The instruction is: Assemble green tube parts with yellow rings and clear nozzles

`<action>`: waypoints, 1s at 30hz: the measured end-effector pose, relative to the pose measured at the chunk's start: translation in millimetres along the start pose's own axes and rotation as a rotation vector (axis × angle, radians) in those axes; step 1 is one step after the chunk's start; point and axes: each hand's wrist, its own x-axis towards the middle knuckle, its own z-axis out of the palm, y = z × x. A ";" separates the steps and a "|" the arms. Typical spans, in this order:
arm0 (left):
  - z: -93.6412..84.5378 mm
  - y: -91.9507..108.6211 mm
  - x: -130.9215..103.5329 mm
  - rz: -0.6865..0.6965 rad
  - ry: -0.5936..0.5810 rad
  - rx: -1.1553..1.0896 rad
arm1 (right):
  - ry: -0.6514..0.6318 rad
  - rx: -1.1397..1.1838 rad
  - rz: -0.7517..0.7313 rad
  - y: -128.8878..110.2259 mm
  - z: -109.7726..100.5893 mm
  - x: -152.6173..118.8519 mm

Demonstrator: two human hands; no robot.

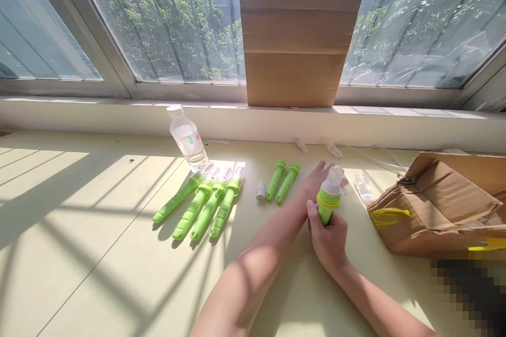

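Observation:
My right hand is wrapped round a green ribbed tube, held upright with a yellow ring and a translucent ridged cap at its top. Just behind that cap my left hand reaches across, its visible fingers stretched out; the tube's top hides part of it. A small clear piece shows by its fingertips, too blurred to name. Two green tubes without clear caps lie left of my hands, beside a small clear-and-white cap. Further left, several green tubes with clear tops lie in a row.
A clear bottle with a white lid stands at the back left. An open cardboard box sits on the right, with a clear cup-like piece near it. Small clear caps lie by the sill. A cardboard sheet leans against the window.

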 end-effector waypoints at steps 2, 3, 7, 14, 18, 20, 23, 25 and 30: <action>-6.7 -5.0 -4.1 -0.122 0.064 -0.103 | -0.037 0.009 0.010 0.6 0.6 -0.5; -11.4 -8.0 -8.7 -0.220 0.111 -0.176 | -0.053 0.011 0.017 0.9 0.9 -0.6; -39.3 -21.4 -43.8 -0.463 0.200 -0.311 | -0.088 0.013 0.043 1.4 1.5 0.8; -98.3 -33.5 -119.5 -0.769 0.429 -0.561 | -0.221 0.004 0.056 1.9 3.0 5.5; -127.1 -30.8 -145.5 -0.880 0.468 -0.706 | -0.322 -0.104 0.020 4.7 3.9 7.0; -140.9 -29.4 -154.3 -0.921 0.523 -0.686 | -0.339 -0.150 -0.010 6.6 4.0 7.3; -156.0 -28.8 -163.7 -0.968 0.540 -0.655 | -0.338 -0.186 -0.055 8.4 4.3 6.8; -159.6 -28.4 -167.2 -0.973 0.489 -0.648 | -0.352 -0.204 -0.089 8.0 4.6 5.8; -150.4 -19.6 -163.7 -0.834 0.101 -0.737 | -0.416 -0.225 -0.186 2.5 4.6 3.0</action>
